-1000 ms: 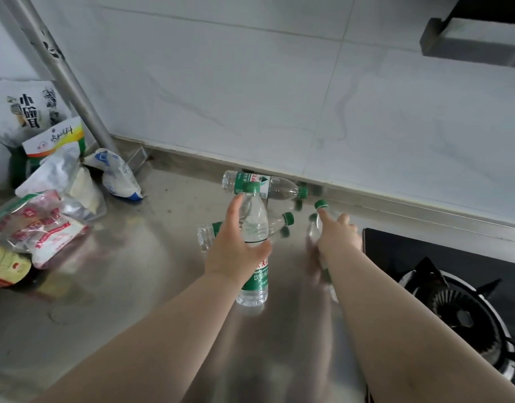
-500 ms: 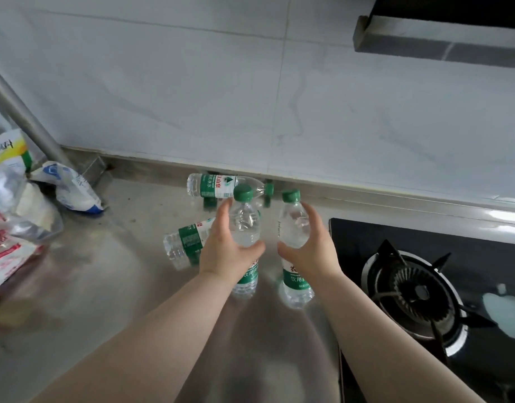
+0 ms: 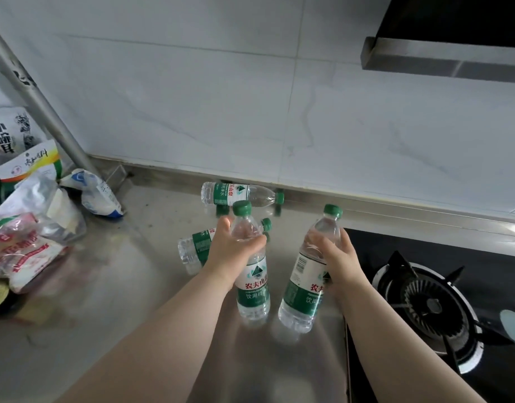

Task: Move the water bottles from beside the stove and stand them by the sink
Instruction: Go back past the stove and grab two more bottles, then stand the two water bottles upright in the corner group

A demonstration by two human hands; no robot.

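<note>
My left hand (image 3: 231, 251) grips the upper body of a clear water bottle (image 3: 252, 283) with a green cap and green-white label, held upright. My right hand (image 3: 339, 257) grips a second such bottle (image 3: 304, 286), tilted slightly, just left of the stove. Both bottles hang close above the steel counter (image 3: 119, 301). A third bottle (image 3: 238, 194) lies on its side along the back wall. A fourth bottle (image 3: 193, 248) lies on the counter behind my left hand, partly hidden by it.
A black gas stove (image 3: 433, 303) with a round burner fills the right. A range hood (image 3: 442, 56) hangs above it. Several food packets and bags (image 3: 32, 228) crowd the counter's left side, beside a slanted metal pipe (image 3: 46, 109). No sink is in view.
My right hand has raised its bottle and tilted it, moving it apart from the left one. The left bottle stays gripped upright. The camera view has shifted slightly left.
</note>
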